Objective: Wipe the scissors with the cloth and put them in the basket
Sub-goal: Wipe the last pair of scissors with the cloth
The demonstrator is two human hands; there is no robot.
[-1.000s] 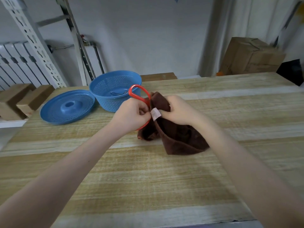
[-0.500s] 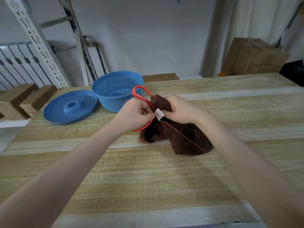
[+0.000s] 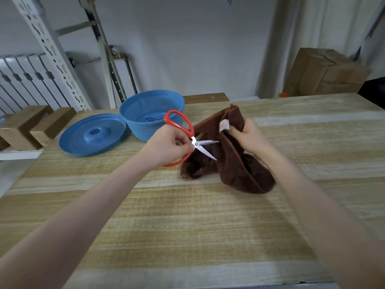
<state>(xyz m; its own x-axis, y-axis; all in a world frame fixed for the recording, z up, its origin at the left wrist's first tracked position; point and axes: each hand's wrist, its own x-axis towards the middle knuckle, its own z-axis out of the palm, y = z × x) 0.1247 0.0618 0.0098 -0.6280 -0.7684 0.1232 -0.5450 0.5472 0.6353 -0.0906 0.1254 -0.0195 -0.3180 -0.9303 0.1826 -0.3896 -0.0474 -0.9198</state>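
Left hand (image 3: 166,143) fingers curled gripping scissors (image 3: 188,135); right hand (image 3: 248,135) pinching cloth (image 3: 233,163).

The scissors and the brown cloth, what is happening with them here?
A person's left hand holds the red-handled scissors, blades open and bare, pointing toward the cloth. The right hand grips the cloth, lifted partly off the table. The scissors are not yet in the blue basket behind them.
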